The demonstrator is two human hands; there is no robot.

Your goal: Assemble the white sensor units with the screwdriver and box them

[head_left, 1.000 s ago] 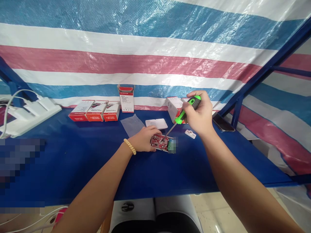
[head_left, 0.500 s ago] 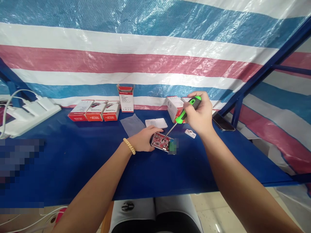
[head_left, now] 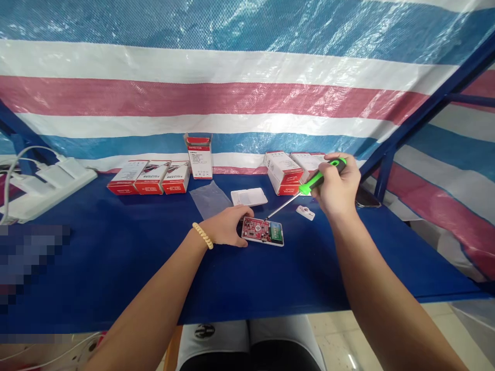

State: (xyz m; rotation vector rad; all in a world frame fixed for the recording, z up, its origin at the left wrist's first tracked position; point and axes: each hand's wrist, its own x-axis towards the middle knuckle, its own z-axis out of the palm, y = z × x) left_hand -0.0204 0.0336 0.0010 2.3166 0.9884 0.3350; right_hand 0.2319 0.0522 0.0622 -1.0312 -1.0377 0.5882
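Observation:
My left hand (head_left: 227,226) grips the left end of an opened detector (head_left: 257,233), a white casing with a red circuit board and a green block at its right end. My right hand (head_left: 340,183) is closed round the green and black handle of a screwdriver (head_left: 311,184). The screwdriver's shaft slants down to the left, its tip at the upper edge of the detector; whether it touches I cannot tell. Behind the detector lies a white cover (head_left: 249,197). A small white bracket (head_left: 305,212) rests to the right, under the right hand's side.
Several red and white boxes (head_left: 150,178) stand at the back left, with an open upright box (head_left: 200,157) beside them. More boxes (head_left: 284,172) are at the back right. A clear plastic bag (head_left: 211,200), a power strip (head_left: 50,185) and a phone (head_left: 367,198) lie on the blue table (head_left: 135,268).
The screwdriver has shifted right and tilted lower, its tip leaving the board's middle for the upper edge. My left hand keeps its hold on the detector, which now lies flatter.

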